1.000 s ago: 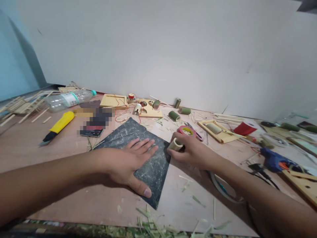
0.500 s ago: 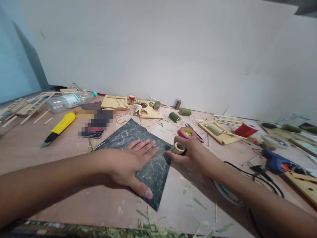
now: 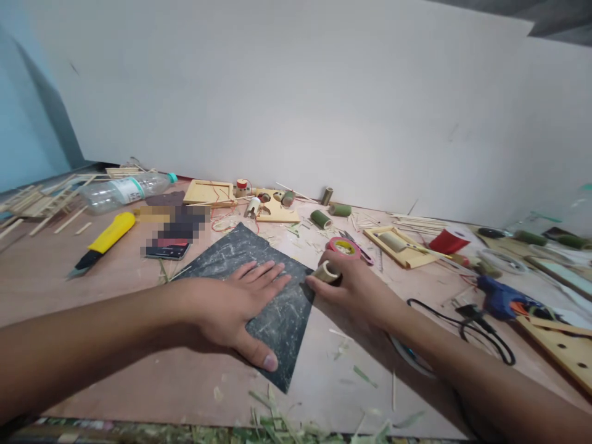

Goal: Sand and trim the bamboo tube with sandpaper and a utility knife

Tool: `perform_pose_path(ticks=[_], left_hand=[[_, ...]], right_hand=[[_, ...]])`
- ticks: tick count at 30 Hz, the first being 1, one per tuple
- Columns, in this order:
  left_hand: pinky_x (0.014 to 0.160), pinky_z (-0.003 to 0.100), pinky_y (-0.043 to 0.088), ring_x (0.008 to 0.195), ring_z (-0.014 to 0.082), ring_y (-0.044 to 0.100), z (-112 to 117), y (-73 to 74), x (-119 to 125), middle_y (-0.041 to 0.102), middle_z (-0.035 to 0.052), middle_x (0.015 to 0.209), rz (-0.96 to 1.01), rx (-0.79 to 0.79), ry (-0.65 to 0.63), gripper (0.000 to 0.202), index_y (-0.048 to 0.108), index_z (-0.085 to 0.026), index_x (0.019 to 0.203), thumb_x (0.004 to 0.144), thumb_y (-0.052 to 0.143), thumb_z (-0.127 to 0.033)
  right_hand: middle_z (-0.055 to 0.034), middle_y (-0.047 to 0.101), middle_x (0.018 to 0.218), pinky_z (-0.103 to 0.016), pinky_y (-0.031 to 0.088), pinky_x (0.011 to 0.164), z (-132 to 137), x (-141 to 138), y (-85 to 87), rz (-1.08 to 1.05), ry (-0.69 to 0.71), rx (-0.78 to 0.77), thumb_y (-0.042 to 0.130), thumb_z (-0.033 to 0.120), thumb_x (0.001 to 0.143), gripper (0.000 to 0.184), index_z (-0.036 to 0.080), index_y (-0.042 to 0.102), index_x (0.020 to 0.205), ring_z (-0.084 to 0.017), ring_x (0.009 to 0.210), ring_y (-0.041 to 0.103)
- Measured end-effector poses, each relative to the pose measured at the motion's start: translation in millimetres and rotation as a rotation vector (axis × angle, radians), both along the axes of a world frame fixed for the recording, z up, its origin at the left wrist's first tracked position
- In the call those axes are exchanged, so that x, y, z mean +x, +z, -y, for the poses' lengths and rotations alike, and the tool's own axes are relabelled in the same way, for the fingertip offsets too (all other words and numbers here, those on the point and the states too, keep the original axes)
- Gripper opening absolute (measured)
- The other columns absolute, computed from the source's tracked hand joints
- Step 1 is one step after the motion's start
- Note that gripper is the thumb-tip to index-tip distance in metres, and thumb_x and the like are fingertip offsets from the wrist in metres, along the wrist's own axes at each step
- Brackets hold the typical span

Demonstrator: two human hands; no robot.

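I have my left hand [image 3: 226, 308] spread wide and flat on the black sheet [image 3: 282, 320], gripping nothing. My right hand [image 3: 351, 283] is curled around the tube [image 3: 319, 273], at the sheet's right corner. I see tape [image 3: 341, 241] just beyond that hand, on the counter [image 3: 152, 382].

White-streaked dark grey sheet [image 3: 280, 320]

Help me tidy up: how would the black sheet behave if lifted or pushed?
The black sheet is probably light and floppy, as it looks thin. It may shed dust, given its speckled surface. Pushing might barely shift it with the left hand flat on top.
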State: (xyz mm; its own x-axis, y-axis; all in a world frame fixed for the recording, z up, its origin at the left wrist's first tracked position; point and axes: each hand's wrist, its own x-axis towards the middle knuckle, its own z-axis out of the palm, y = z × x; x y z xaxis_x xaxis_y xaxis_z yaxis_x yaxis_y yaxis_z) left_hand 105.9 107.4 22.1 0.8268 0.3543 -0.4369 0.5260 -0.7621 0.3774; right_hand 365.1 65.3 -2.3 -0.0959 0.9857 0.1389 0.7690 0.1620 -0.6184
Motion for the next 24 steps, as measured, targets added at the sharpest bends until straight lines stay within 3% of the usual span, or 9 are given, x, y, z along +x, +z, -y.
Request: perform_pose_path(ticks=[3,5,8,13,24], left_hand=[[0.125,0.061,0.002,0.154,0.04,-0.017,-1,-0.6,0,-0.017,0.0149,0.168,0.011,-0.002,0.01,0.125,-0.003,-0.012,0.165,0.082,0.06,-0.08],[0.125,0.061,0.002,0.155,0.0404,-0.016,-1,-1.6,-1,-0.015,0.016,0.168,0.024,-0.001,0.016,0.124,0.001,-0.01,0.165,0.082,0.061,-0.079],[0.125,0.059,0.0,0.155,0.0382,-0.016,-2,-3.1,-1,-0.015,0.0166,0.168,0.027,-0.008,0.002,0.126,-0.002,-0.011,0.165,0.081,0.063,-0.079],[0.125,0.061,0.001,0.155,0.0387,-0.016,-1,-1.6,0,-0.015,0.0189,0.168,0.01,-0.007,-0.005,0.127,-0.003,-0.01,0.165,0.081,0.059,-0.082],[0.124,0.065,0.003,0.153,0.044,-0.014,-2,1.3,1,-0.011,0.0225,0.168,0.016,-0.017,0.007,0.13,0.001,-0.01,0.166,0.078,0.069,-0.077]], right_hand=[[0.0011,0.064,0.078,-0.025,0.036,0.05,-2,3,7.9,-0.549,0.04,-0.098,0.071,0.049,0.089,0.03,0.025,0.058,0.104,-0.014,0.058,0.052],[-0.0007,0.067,0.088,-0.025,0.042,0.056,3,0,14.0,-0.888,0.099,-0.178,0.072,0.047,0.09,0.031,0.026,0.057,0.108,-0.015,0.068,0.058],[-0.0032,0.069,0.092,-0.029,0.048,0.074,13,-5,20.8,-1.116,0.286,-0.3,0.073,0.047,0.088,0.03,0.025,0.059,0.103,-0.018,0.083,0.061],[-0.0043,0.069,0.094,-0.033,0.046,0.08,26,-6,27.4,-1.083,0.429,-0.38,0.081,0.049,0.077,0.041,0.027,0.058,0.102,-0.022,0.089,0.062],[-0.0047,0.063,0.094,-0.036,0.048,0.076,31,-10,31.3,-0.845,0.376,-0.355,0.084,0.063,0.065,0.056,0.028,0.052,0.095,-0.024,0.084,0.059]])
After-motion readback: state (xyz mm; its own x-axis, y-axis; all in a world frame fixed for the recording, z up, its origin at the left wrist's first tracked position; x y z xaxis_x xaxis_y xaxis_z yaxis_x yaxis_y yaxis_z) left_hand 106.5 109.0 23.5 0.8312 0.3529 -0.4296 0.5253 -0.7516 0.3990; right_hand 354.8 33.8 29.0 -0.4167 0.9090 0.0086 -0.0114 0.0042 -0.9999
